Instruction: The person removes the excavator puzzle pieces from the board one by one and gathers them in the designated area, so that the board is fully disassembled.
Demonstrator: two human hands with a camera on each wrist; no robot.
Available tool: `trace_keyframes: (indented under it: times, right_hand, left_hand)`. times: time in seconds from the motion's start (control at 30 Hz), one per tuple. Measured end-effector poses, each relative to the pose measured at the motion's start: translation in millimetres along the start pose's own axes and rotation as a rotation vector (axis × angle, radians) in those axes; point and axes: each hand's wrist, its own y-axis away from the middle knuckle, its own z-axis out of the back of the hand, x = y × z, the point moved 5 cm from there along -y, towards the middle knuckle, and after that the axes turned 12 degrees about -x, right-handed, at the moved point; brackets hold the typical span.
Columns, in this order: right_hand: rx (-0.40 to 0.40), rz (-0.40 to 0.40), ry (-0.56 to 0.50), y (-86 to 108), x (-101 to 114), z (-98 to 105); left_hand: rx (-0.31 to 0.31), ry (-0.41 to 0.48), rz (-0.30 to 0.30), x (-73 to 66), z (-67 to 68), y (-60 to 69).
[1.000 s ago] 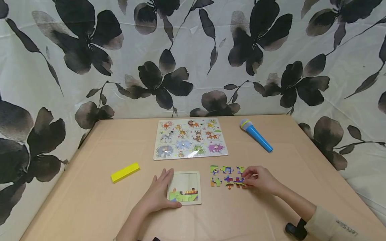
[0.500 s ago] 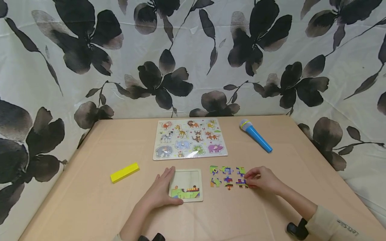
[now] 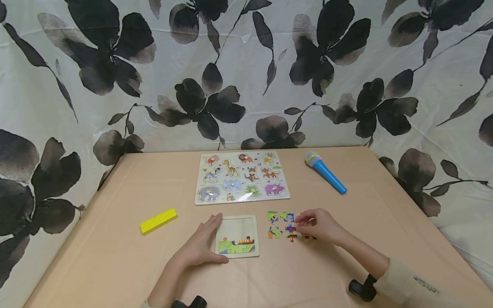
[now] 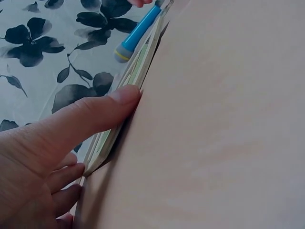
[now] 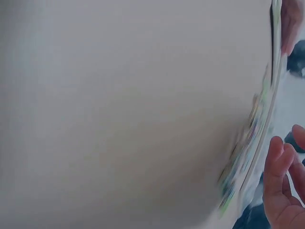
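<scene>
In the head view, my left hand (image 3: 200, 241) holds the left side of a small wooden puzzle tray (image 3: 238, 256). My left thumb (image 4: 125, 94) lies against the tray's near edge in the left wrist view. Green joined pieces (image 3: 236, 247) with a dark train-like picture fill the tray's lower part; its upper part is bare. My right hand (image 3: 321, 224) hovers over the right end of loose jigsaw pieces (image 3: 275, 232), partly hiding some. Nothing shows between its loosely bent fingers (image 5: 275, 152) in the right wrist view.
An animal puzzle board (image 3: 242, 199) lies behind the tray. To its right is a blue toy microphone (image 3: 329, 174), and a yellow block (image 3: 158, 221) lies at the left. Floral cloth (image 3: 231, 64) hangs behind the table.
The puzzle tray first shifted slightly right and away under my left hand, then stayed put. My right hand, earlier at the right-hand pieces, has moved left over them.
</scene>
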Motion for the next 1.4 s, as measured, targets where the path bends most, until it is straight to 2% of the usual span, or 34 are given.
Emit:
trace_keyframes:
  times: [0.27,0.5,0.83,1.03,1.2,1.4]
  right_hand:
    - [0.045,0.038,-0.036,-7.5,32,-39]
    - [0.093,0.113,-0.025,-13.4,52,-73]
    - [0.164,0.148,-0.043,-18.7,74,-109]
    - [0.214,0.124,-0.040,-20.7,82,-125]
    - [0.266,0.157,0.007,-21.9,90,-138]
    - [0.302,0.274,0.140,-21.7,97,-149]
  left_hand:
    - [0.005,0.011,0.003,0.6,0.9,0.4]
    - [0.003,0.013,0.008,0.3,0.7,-0.1]
    - [0.009,0.017,0.007,1.6,0.8,-0.4]
    - [0.011,0.017,0.004,1.0,1.4,0.1]
    - [0.012,0.020,0.002,-0.1,2.7,1.0]
    - [0.012,0.033,-0.006,-0.9,3.4,1.8]
